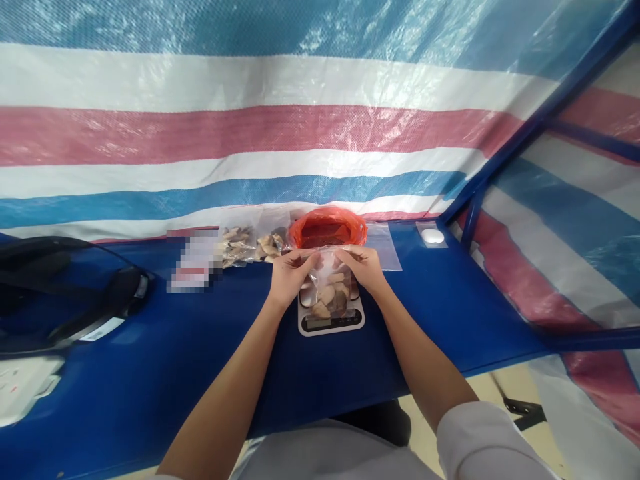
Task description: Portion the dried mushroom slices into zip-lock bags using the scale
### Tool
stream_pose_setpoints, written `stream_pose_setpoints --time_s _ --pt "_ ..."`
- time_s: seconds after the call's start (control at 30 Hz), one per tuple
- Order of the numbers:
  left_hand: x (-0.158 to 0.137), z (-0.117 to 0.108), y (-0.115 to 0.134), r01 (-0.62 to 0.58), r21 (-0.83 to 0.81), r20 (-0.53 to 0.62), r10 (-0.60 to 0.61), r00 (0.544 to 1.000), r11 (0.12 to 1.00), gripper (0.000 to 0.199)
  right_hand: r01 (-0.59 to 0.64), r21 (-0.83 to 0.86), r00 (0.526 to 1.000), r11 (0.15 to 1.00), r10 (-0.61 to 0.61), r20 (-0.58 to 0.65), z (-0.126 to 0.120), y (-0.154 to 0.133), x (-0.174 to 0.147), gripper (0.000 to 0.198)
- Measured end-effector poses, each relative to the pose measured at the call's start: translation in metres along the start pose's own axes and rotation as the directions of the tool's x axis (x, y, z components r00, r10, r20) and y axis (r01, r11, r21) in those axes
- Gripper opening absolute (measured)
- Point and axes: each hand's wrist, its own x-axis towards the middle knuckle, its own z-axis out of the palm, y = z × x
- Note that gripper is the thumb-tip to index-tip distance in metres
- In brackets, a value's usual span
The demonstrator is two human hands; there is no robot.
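Both hands pinch the top edge of a clear plastic bag (329,291) holding several pale brown, slice-like pieces. My left hand (294,275) grips the left corner and my right hand (361,265) the right one, thumbs facing each other. The bag hangs over a white digital kitchen scale (332,327), hiding most of its plate; whether it rests on the plate I cannot tell. Just behind my fingers stands an open red plastic bag (327,230). To its left lie two clear bags of similar pieces, a nearer bag (271,245) and a farther bag (237,244).
On the blue table (200,353), a black headset-like object (125,293) and a white box (27,387) are at the left. A blurred-out card (194,261) lies beside the filled bags. At the right is a white oval object (432,237) on clear plastic. Striped sheeting (250,133) hangs behind.
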Motion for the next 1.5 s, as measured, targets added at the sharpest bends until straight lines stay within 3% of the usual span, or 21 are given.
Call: stream_pose_setpoints --time_s 0.23,0.37,0.53,0.63,0.77,0.87,1.0,1.17,1.37,1.43,1.5 --pt "0.005 -0.006 0.001 -0.080 -0.037 -0.094 0.076 0.993 0.996 0.025 -0.070 0.091 0.991 0.993 0.059 0.122 0.001 -0.004 -0.002 0.028" --pt "0.010 -0.018 0.009 -0.109 -0.047 -0.183 0.099 0.978 0.993 0.024 -0.038 0.103 0.985 0.994 0.020 0.173 0.010 -0.005 0.003 0.029" --pt "0.020 -0.057 0.025 -0.177 0.192 -0.189 0.213 0.959 0.965 0.030 0.022 0.068 0.984 0.997 -0.034 0.173 0.034 -0.018 0.023 0.025" --pt "0.028 -0.087 0.036 -0.222 0.502 -0.170 0.347 0.922 0.836 0.034 0.075 0.063 0.989 0.995 -0.083 0.126 0.049 -0.023 0.046 0.022" --pt "0.040 -0.120 0.039 -0.317 0.761 -0.013 0.502 0.865 0.566 0.034 0.124 -0.019 0.989 0.992 -0.122 0.081 0.067 -0.027 0.080 0.012" --pt "0.050 -0.136 0.029 -0.362 0.826 0.131 0.479 0.868 0.432 0.037 0.109 -0.100 0.991 0.989 -0.101 0.084 0.081 -0.032 0.101 0.009" --pt "0.057 -0.147 0.013 -0.373 0.861 0.217 0.413 0.884 0.346 0.039 0.075 -0.222 0.996 0.972 -0.062 0.063 0.099 -0.037 0.118 0.010" --pt "0.057 -0.153 0.004 -0.371 0.862 0.242 0.362 0.900 0.346 0.039 0.040 -0.468 0.997 0.883 -0.005 0.076 0.110 -0.044 0.123 0.012" --pt "0.057 -0.153 0.011 -0.381 0.860 0.256 0.359 0.898 0.339 0.040 0.083 -0.694 0.996 0.716 -0.045 0.073 0.098 -0.062 0.112 0.030" --pt "0.059 -0.151 0.014 -0.386 0.859 0.260 0.364 0.894 0.335 0.042 0.164 -0.722 0.986 0.672 -0.127 0.105 0.094 -0.066 0.104 0.039" --pt "0.062 -0.148 0.014 -0.394 0.859 0.271 0.362 0.892 0.328 0.043 0.337 -0.714 0.941 0.613 -0.246 0.233 0.094 -0.067 0.096 0.039"
